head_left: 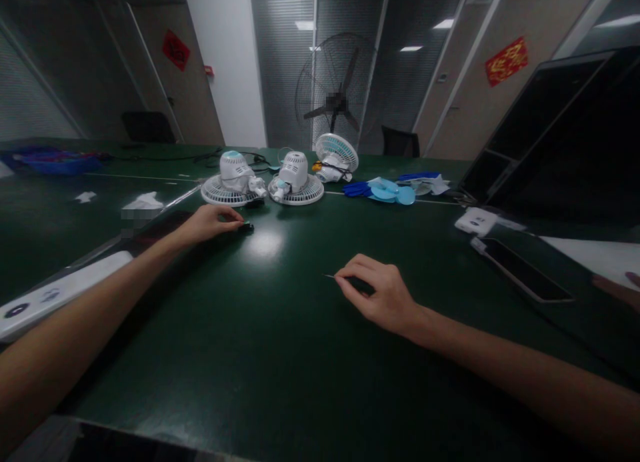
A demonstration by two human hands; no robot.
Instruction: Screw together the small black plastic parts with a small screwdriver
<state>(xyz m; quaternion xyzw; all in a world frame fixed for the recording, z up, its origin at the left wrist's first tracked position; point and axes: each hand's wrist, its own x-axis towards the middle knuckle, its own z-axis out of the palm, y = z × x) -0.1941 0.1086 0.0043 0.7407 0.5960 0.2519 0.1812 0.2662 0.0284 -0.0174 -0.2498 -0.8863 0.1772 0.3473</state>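
My left hand [210, 223] reaches forward over the green table, its thumb and fingertips closed on a small black part [247, 228] too small to name. Just beyond it, a white fan head [235, 175] lies grille down. Beside that is a second white fan head [296, 175], also face down. A screwdriver [361, 285] with a dark handle is gripped in my right hand [383, 292], above the middle of the table. Its thin metal shaft points left, away from the palm, and touches nothing I can see.
Behind stands a third white fan [336, 159], tilted. Blue fan blades [387, 191] lie to its right. A white base [65, 292] is at the left. At the right are a phone-like dark slab [525, 272], a large monitor [560, 135] and part of another person's hand [617, 292].
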